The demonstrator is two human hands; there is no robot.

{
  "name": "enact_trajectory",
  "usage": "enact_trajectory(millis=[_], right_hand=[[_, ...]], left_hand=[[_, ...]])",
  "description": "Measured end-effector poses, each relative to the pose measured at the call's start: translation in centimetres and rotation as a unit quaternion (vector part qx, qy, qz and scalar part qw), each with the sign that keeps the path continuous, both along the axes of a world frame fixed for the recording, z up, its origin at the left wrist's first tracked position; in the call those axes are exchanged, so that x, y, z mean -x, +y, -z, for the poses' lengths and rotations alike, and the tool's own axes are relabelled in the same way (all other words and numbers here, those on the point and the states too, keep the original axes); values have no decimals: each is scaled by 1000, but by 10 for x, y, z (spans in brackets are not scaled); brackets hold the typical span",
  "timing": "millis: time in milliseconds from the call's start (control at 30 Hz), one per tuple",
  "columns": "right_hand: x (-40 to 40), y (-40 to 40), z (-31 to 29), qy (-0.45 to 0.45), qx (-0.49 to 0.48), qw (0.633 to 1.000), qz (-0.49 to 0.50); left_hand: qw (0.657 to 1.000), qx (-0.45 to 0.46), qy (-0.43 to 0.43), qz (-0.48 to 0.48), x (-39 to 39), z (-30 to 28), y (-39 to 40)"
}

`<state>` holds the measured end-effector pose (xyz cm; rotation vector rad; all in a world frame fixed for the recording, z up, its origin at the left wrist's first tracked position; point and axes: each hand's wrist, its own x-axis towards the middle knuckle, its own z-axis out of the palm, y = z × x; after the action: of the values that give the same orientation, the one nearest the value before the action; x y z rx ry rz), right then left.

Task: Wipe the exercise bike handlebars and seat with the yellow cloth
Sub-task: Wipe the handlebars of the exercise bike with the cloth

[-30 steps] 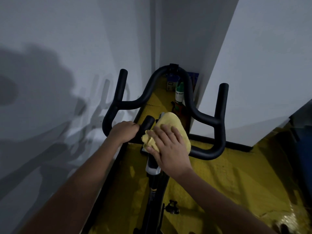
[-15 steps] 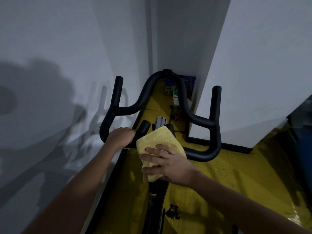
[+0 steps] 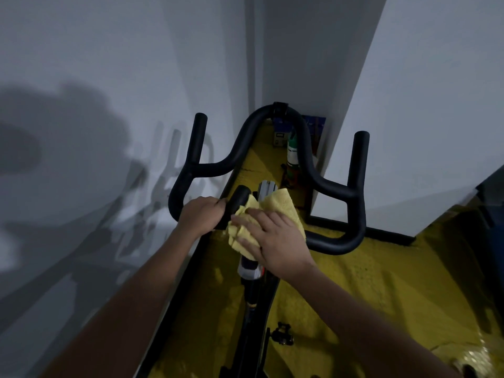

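Note:
The black handlebars (image 3: 338,192) of the exercise bike loop out in front of me, with two upright ends. My left hand (image 3: 201,216) grips the near left bar. The yellow cloth (image 3: 275,205) lies bunched over the middle of the handlebars, by the stem. My right hand (image 3: 272,236) rests on top of it with fingers spread and presses it down. The bike's stem (image 3: 252,271) runs down below the cloth. The seat is out of view.
White walls stand close on the left and right. A yellow floor covering (image 3: 381,282) lies under the bike. A green and white bottle (image 3: 293,151) and a small box (image 3: 281,135) stand in the far corner. A pedal (image 3: 283,334) sticks out low down.
My right hand slid the cloth down the stem toward me, then back up and left onto the handlebar centre. The left hand kept its grip.

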<state>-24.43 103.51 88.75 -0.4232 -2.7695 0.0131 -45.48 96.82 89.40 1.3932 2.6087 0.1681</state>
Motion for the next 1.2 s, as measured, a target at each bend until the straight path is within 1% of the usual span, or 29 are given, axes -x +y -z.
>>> enact_trajectory(millis=[67,100,167,233,267,300,433,533,600,700,800,900,967,1033,1133,1200], right_hand=[[7,-7,-2,22,10,998,51],[11,-12,-2,39,19,996,78],[17,-23,0,72,52,987,137],[19,-34,6,80,72,981,161],[17,-37,10,75,70,983,152],[13,-38,14,62,62,988,130],[-12,-25,21,-20,14,999,23],[-23,-13,24,-48,-27,998,-22],[-24,-8,23,-50,-29,998,-31],[-16,-8,21,-46,-27,999,-9],[-3,-18,16,-15,-8,998,59],[9,-31,15,28,20,992,118],[11,-35,18,36,34,991,128],[4,-29,20,21,22,995,94],[-16,-7,17,-61,-43,997,-20],[-25,7,12,-101,-68,991,-55]], left_hand=[[999,-35,-41,-10,-1,0,-2],[998,-33,-57,-23,-2,-2,-3],[997,-53,-52,-25,-3,-1,-3],[997,-50,-55,-34,-5,-2,-6],[997,-33,-55,-32,-6,-1,-7],[996,-39,-68,-30,-7,1,-7],[995,-36,-82,-52,-9,-3,0],[997,-35,-58,-48,-10,-2,1],[998,-23,-45,-30,-8,-1,0],[999,-1,-11,-33,-7,-3,2],[999,-2,-4,-39,-3,-1,2],[999,-18,-28,-22,-4,1,2],[997,-36,-62,-25,-5,0,2],[996,-45,-74,-32,-6,-2,1],[995,-60,-76,-39,-7,0,-4],[996,-57,-47,-44,-5,1,-4]])
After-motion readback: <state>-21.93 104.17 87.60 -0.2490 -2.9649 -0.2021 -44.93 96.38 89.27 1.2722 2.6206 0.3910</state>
